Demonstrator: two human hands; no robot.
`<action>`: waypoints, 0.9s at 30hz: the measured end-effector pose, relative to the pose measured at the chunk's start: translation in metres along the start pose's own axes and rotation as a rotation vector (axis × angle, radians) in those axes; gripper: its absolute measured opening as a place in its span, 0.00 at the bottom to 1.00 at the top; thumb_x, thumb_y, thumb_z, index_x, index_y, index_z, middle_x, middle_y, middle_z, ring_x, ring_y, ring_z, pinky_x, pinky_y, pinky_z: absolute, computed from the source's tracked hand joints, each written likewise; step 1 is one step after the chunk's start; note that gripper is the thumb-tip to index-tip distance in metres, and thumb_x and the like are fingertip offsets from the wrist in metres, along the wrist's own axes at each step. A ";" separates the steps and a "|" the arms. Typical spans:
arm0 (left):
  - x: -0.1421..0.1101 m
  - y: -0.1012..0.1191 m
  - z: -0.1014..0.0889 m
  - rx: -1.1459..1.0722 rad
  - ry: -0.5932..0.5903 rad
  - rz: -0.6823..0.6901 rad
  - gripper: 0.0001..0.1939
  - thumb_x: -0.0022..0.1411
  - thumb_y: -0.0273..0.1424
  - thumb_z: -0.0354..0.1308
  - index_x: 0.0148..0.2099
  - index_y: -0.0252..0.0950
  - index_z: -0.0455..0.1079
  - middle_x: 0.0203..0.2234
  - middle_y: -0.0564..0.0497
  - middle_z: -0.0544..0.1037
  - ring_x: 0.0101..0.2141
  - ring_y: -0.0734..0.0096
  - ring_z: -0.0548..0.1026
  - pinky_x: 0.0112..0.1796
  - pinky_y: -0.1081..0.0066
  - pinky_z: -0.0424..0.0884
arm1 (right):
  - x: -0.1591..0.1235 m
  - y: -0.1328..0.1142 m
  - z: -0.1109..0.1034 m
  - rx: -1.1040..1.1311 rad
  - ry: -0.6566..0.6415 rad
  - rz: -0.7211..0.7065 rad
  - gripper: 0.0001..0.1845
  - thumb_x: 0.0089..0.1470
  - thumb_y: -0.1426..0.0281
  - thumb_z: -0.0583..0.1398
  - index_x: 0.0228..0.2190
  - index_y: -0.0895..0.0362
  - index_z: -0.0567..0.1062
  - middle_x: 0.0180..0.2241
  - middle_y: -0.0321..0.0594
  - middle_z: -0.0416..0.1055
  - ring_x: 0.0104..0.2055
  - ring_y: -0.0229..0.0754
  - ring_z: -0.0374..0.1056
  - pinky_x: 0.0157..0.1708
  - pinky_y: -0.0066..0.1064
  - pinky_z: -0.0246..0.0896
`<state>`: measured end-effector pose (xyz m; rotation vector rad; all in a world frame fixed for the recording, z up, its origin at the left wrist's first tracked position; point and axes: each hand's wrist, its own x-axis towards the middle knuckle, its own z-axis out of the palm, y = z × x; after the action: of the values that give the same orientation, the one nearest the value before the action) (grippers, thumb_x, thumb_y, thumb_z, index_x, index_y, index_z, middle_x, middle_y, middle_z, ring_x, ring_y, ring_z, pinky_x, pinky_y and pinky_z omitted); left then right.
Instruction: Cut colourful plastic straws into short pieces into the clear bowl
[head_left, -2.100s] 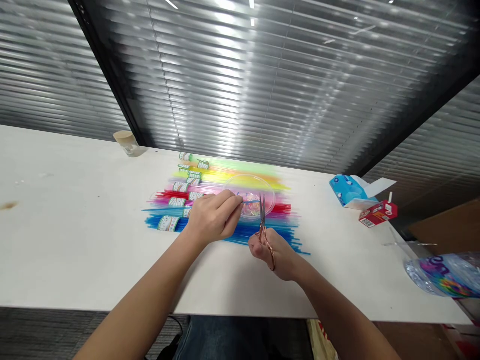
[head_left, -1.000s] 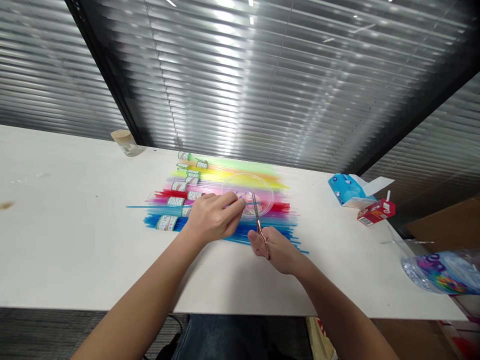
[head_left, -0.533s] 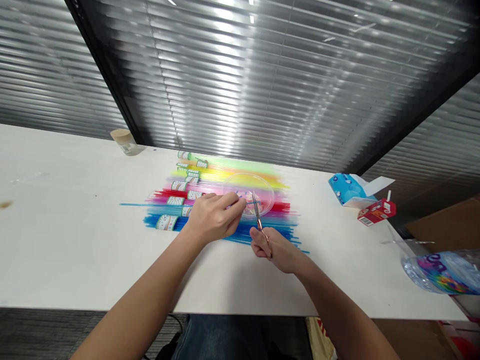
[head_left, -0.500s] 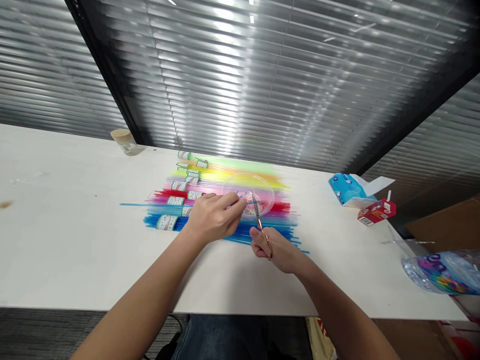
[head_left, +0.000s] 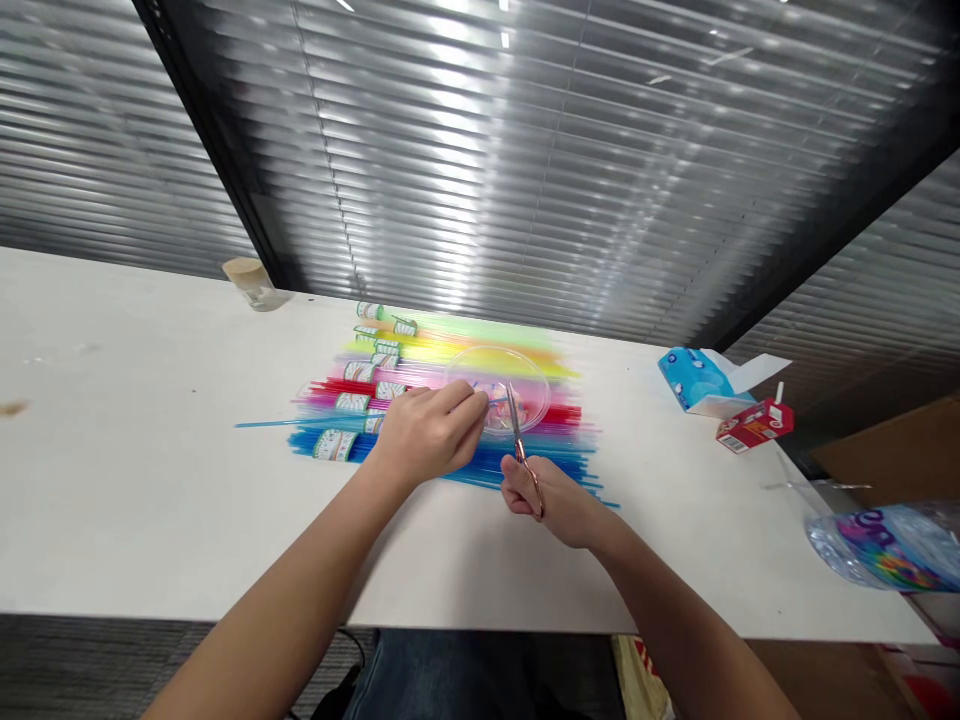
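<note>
My left hand (head_left: 433, 432) pinches a thin blue plastic straw (head_left: 266, 423). The straw's long end sticks out to the left, and a short tip shows on the right at the scissor blades. In my right hand (head_left: 555, 502) are rose-gold-handled scissors (head_left: 518, 440), blades pointing away from me and nearly together. Under the blades lies a clear round dish (head_left: 548, 388) with small coloured pieces inside. Both hands are above bundles of coloured straws: dark blue straws (head_left: 480, 470), red straws (head_left: 566, 413) and yellow straws (head_left: 450, 350), several with paper bands.
A cork-topped glass jar (head_left: 255, 285) stands at the back left. On the right are a blue opened packet (head_left: 694, 378), a small red carton (head_left: 756, 425) and a clear plastic bottle (head_left: 885, 545) lying near the white table's (head_left: 150, 480) edge. Window blinds rise behind.
The straw's left end has dipped and slid slightly left. Its right tip now reaches less far past the blades. Both hands stay almost in place.
</note>
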<state>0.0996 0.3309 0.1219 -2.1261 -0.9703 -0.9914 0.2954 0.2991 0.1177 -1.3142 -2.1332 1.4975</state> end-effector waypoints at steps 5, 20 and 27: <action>-0.001 0.000 0.000 -0.084 0.009 0.001 0.06 0.60 0.24 0.53 0.35 0.35 0.72 0.23 0.55 0.75 0.18 0.78 0.66 0.18 0.73 0.57 | 0.001 0.001 0.001 -0.089 -0.014 -0.008 0.40 0.54 0.34 0.37 0.16 0.55 0.52 0.18 0.32 0.47 0.22 0.35 0.43 0.26 0.32 0.42; 0.001 0.002 -0.001 -0.141 -0.009 0.059 0.08 0.60 0.23 0.50 0.32 0.36 0.69 0.20 0.56 0.69 0.17 0.78 0.61 0.18 0.73 0.56 | 0.000 -0.001 0.001 -0.124 -0.003 0.045 0.39 0.53 0.33 0.40 0.17 0.56 0.52 0.19 0.32 0.47 0.23 0.34 0.43 0.25 0.32 0.41; 0.003 0.003 -0.002 -0.104 0.033 0.098 0.07 0.59 0.22 0.52 0.31 0.35 0.69 0.19 0.56 0.70 0.17 0.77 0.60 0.18 0.73 0.56 | 0.000 -0.002 0.000 -0.126 -0.004 0.035 0.39 0.55 0.34 0.39 0.16 0.55 0.54 0.18 0.33 0.49 0.22 0.35 0.45 0.26 0.32 0.44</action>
<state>0.1026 0.3292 0.1249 -2.2123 -0.8069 -1.0447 0.2943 0.2989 0.1193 -1.3977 -2.2511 1.3993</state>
